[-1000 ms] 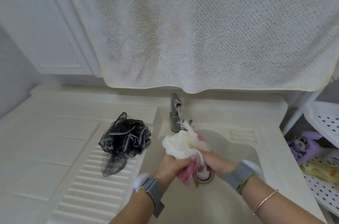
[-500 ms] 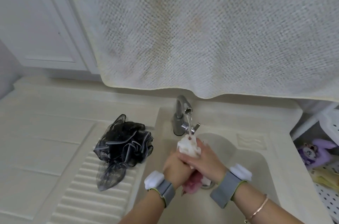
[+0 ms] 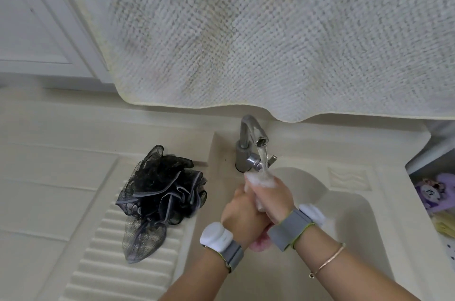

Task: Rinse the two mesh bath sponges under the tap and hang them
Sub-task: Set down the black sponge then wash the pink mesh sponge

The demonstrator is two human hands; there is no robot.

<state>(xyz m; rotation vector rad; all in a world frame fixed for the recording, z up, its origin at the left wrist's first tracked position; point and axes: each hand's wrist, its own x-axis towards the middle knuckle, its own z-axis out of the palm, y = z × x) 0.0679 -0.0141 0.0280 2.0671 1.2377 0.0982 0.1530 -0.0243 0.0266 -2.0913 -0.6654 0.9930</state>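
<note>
- Both hands are together over the sink (image 3: 349, 204), directly under the tap (image 3: 250, 139); water is running from the spout.
- Right hand (image 3: 273, 198): fingers curled round the upper part of the white-and-pink mesh sponge (image 3: 258, 178), squeezing it. The white top of the sponge pokes out above the fingers, and the stream lands on it.
- Left hand (image 3: 242, 220): wrapped round the lower part of the same sponge, pressed against the right hand. A pink bit of mesh shows below the two hands, near the wrists.
- Each wrist carries a grey band with a white pad (image 3: 216, 236); the right forearm also has a thin bracelet (image 3: 328, 260).
- Black mesh sponge (image 3: 161, 198): lies on the ribbed drainboard (image 3: 98, 251) of the counter (image 3: 49, 177), left of the sink, well apart from the hands. Nothing touches it. Its grey-edged frills are spread out, with a loose flap trailing toward the near side.
- A large pale textured cloth (image 3: 270, 37) hangs above the tap and fills the upper view.
- Far right: a white rack with a purple soft toy (image 3: 435, 193), partly cut off by the frame edge.
</note>
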